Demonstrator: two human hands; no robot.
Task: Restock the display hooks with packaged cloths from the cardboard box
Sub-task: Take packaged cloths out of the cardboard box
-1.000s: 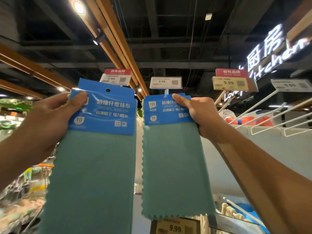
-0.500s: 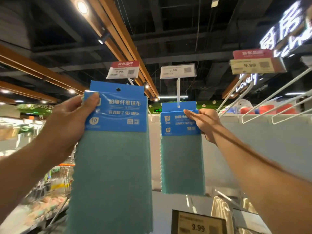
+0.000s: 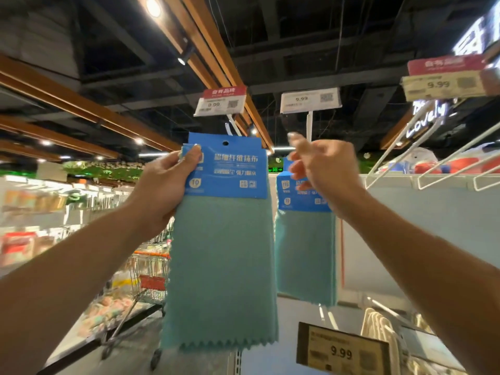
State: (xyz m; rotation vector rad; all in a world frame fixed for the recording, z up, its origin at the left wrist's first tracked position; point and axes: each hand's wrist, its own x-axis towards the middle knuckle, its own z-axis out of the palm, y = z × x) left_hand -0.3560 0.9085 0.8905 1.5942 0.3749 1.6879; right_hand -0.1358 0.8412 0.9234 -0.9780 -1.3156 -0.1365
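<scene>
**Handling.** The packaged cloth (image 3: 221, 239) is judged light and limp. It is a thin teal microfibre sheet hanging freely from a stiffer blue header card (image 3: 230, 169). Held alone, the sheet would probably sag or fold. Take hold at a side edge of the header card and leave the punched hang hole (image 3: 225, 143) uncovered so a hook can pass through. The card looks glossy, so a firm pinch is advisable.

**Position.** The reference is the middle price tag (image 3: 309, 100).
- The packaged cloth is held in the air below and to the left of this tag. A second card edge behind it suggests more than one pack in the pinch.
- The left grip (image 3: 162, 193) is clamped on the card's left edge, thumb on the printed face.
- The right grip (image 3: 324, 169) is directly below the tag, fingers apart and relaxed, holding nothing.
- Behind the right grip, a hung cloth pack (image 3: 303, 239) hangs straight below the tag. Its attachment point is hidden by that grip.
- Bare white wire hooks (image 3: 433, 171) project to the right of the tag.
</scene>
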